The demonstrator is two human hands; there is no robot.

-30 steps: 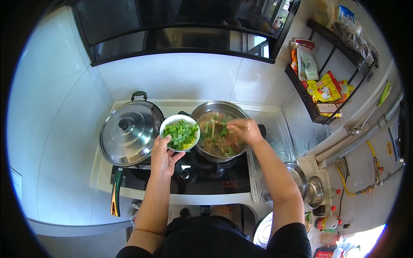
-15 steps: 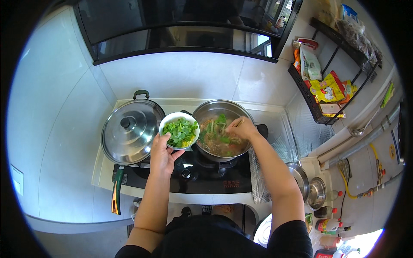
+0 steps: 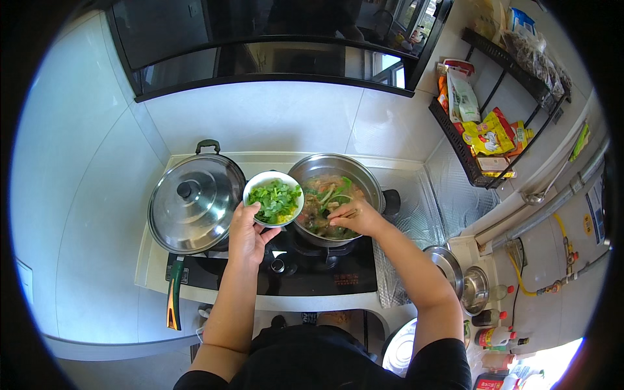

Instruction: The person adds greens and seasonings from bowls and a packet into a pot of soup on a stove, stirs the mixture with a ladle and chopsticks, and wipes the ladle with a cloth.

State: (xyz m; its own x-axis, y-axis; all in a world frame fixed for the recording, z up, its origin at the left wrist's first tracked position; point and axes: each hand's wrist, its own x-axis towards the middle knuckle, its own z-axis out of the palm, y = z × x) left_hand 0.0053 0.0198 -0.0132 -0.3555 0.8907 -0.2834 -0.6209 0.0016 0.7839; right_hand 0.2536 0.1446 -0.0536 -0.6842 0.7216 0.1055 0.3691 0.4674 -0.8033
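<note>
L hand [image 3: 250,229] grips round white bowl [image 3: 272,175] w/ chopped greens [image 3: 273,199], ctr frame; R hand [image 3: 361,217] pinches thin tan stick(s) at round steel pot [image 3: 359,171] w/ veg soup [image 3: 325,188], ctr-right. Rims overlap in view; black glass hob [image 3: 305,282] edge lower-mid.

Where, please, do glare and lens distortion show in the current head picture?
Head view: washed-out glare at lower right, near the bottles; head view: bright streaks on the steel lid; head view: fisheye bends the black panel's lower edge, corners dark; head view: leafy greens clearly lit.
</note>
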